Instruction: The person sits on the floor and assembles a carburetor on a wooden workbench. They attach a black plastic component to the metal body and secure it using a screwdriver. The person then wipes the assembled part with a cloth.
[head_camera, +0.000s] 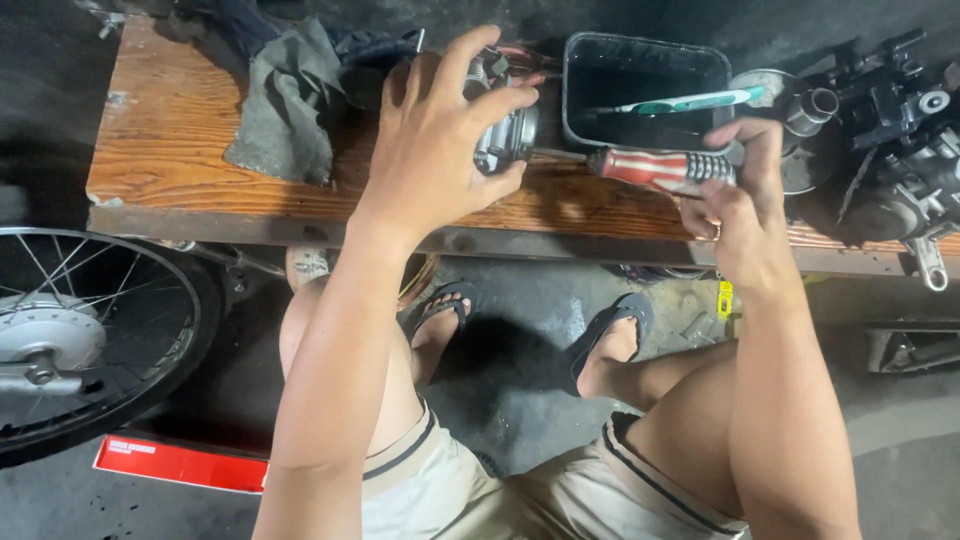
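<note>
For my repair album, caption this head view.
Left hand grips a metal engine part; right hand drives a red-handled screwdriver into it.

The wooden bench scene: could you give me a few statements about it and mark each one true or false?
1. The left hand grips a metal engine part. True.
2. The right hand holds a hammer. False: it holds a red-and-white-handled screwdriver.
3. A toothbrush lies in the black tray. True.
4. The grey rag lies on the floor. False: it lies on the wooden bench.
</note>
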